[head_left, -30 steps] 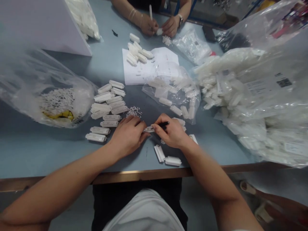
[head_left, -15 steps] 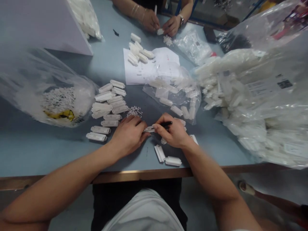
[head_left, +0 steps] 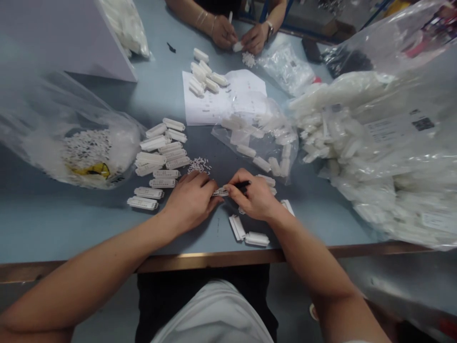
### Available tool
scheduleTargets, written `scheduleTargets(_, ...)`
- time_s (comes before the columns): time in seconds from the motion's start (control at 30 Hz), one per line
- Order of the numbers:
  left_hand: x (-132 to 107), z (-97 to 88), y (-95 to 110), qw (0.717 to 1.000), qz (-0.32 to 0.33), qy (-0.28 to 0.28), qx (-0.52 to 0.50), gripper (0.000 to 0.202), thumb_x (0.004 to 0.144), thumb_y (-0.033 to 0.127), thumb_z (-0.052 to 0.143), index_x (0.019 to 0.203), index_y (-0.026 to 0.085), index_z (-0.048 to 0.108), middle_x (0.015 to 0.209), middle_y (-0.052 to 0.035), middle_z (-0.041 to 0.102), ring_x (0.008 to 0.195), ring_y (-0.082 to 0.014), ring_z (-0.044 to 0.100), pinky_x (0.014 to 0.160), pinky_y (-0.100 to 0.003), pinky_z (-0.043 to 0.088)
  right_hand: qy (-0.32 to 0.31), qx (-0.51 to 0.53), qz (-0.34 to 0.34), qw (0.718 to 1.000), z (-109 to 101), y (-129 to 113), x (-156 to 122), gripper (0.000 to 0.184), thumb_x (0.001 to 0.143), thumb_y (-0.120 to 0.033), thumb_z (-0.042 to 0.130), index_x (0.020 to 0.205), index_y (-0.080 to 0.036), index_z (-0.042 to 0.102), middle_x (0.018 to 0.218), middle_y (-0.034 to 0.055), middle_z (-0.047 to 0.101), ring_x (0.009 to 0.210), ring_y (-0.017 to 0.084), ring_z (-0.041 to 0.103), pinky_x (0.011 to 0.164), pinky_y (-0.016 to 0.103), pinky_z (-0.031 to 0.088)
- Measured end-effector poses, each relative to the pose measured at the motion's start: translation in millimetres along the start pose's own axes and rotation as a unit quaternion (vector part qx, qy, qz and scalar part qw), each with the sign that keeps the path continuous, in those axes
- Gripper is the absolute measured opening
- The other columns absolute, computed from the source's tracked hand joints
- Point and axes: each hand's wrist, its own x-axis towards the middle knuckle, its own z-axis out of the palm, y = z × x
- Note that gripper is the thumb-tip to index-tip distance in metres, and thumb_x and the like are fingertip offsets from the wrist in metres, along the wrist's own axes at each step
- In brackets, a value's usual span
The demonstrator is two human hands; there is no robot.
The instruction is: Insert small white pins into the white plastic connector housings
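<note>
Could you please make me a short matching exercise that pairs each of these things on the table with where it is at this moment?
Things:
1. Black tool
2. White perforated connector housing
3. Heap of tiny white pins
4. Printed paper sheet

Places:
A. Under a cluster of white housings
B. Gripped in the right hand
C. Loose on the table, beside rows of housings
D. Held between the right hand and the left hand

Pairs: 1-B, 2-D, 3-C, 4-A

Left hand (head_left: 190, 204), right hand (head_left: 254, 195) just apart, palms down.
</note>
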Motion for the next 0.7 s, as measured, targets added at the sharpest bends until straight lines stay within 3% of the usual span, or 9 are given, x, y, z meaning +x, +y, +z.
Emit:
scheduleTargets(0.23, 0.1, 0.6, 0.1, 1.000, -0.008, -0.006, 0.003, 0.022, 0.094, 0.037, 0.066, 0.094, 0.015, 0.070, 0.098, -0.0131, 0.068, 0.103, -0.0333, 0.062, 0.089, -0.048, 0.054, -0.002, -0.001, -0.003, 1.000, 1.8, 1.9, 0.5, 0.017, 0.097, -0.034, 0.056, 0.084, -0.022, 0.057, 0.073, -0.0008, 0.064, 0.063, 0.012, 0.057, 0.061, 0.026, 0.040)
scheduleTargets(0.4, -0.1, 0.8, 0.5, 1.000, -0.001, 0.003, 0.006, 0.022, 0.093, 0.038, 0.067, 0.091, 0.016, 0.069, 0.093, -0.0123, 0.066, 0.101, -0.0331, 0.063, 0.089, -0.048, 0.054, 0.048, 0.007, 0.030, 0.998, 0.4, 2.0, -1.7, 0.022, 0.097, -0.038, 0.058, 0.081, -0.022, 0.057, 0.074, -0.0003, 0.065, 0.063, 0.012, 0.056, 0.059, 0.026, 0.038)
scheduleTargets(0.7, -0.2, 0.7, -0.1, 1.000, -0.003, 0.000, 0.007, 0.023, 0.093, 0.039, 0.067, 0.092, 0.016, 0.069, 0.094, -0.0116, 0.066, 0.101, -0.0332, 0.063, 0.088, -0.047, 0.054, 0.030, 0.002, 0.022, 0.999, 1.6, 0.7, -1.7, 0.017, 0.096, -0.034, 0.058, 0.083, -0.023, 0.057, 0.076, -0.0003, 0.066, 0.064, 0.012, 0.058, 0.061, 0.026, 0.039)
